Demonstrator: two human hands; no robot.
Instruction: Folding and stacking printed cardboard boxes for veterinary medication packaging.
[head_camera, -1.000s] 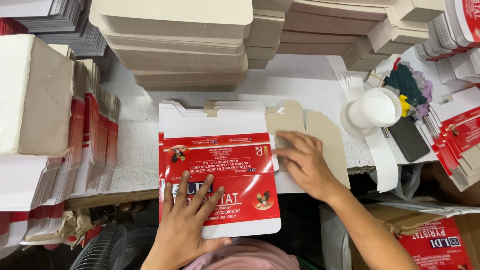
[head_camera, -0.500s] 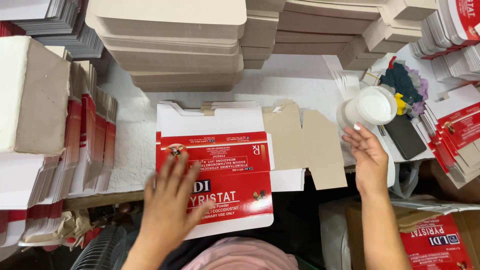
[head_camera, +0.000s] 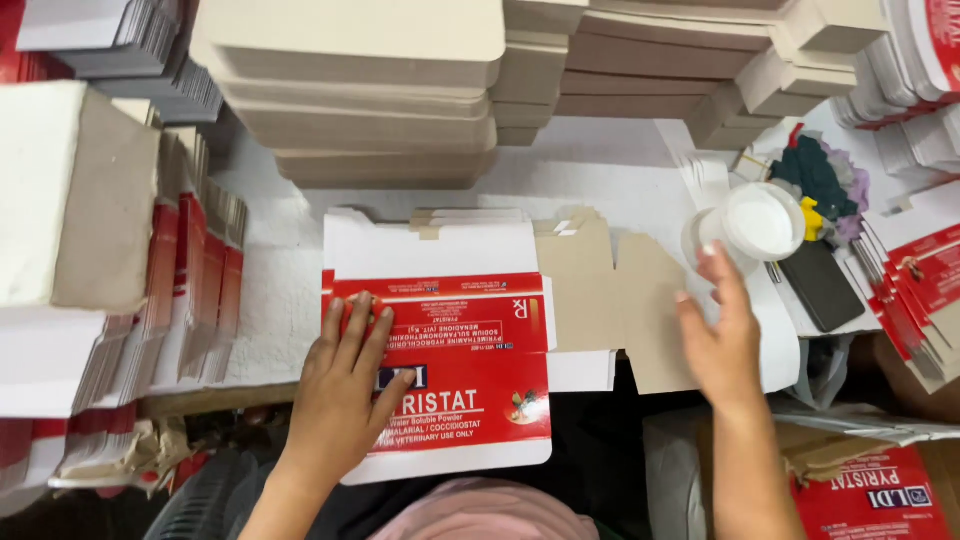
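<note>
- Your left hand (head_camera: 345, 395) lies flat on the red-and-white printed carton blank (head_camera: 440, 370), fingers spread apart and pressed onto its red panel. The weight of the palm looks to be what keeps the flat sheet from sliding on the white worktop (head_camera: 270, 300).
- The carton blank sits at the near edge of the worktop, directly in front of you, with its lower white flap hanging past the edge toward your lap.
- Your right hand (head_camera: 720, 340) hovers open, fingers loosely apart and holding nothing, above the brown unprinted cardboard flaps (head_camera: 620, 290) that lie just right of the printed panel.
- The fingertips of that hand point toward the white round tub (head_camera: 755, 225), which stands near the far right of the blank, within easy reach.
- A dark phone (head_camera: 820, 285) lies just beside the tub, and a bundle of coloured rags (head_camera: 820, 175) lies behind it.
- Stacks of folded brown cartons (head_camera: 370, 90) line the back of the worktop, and flat red-and-white blanks (head_camera: 190, 270) stand on edge at your left, close enough to draw from.
</note>
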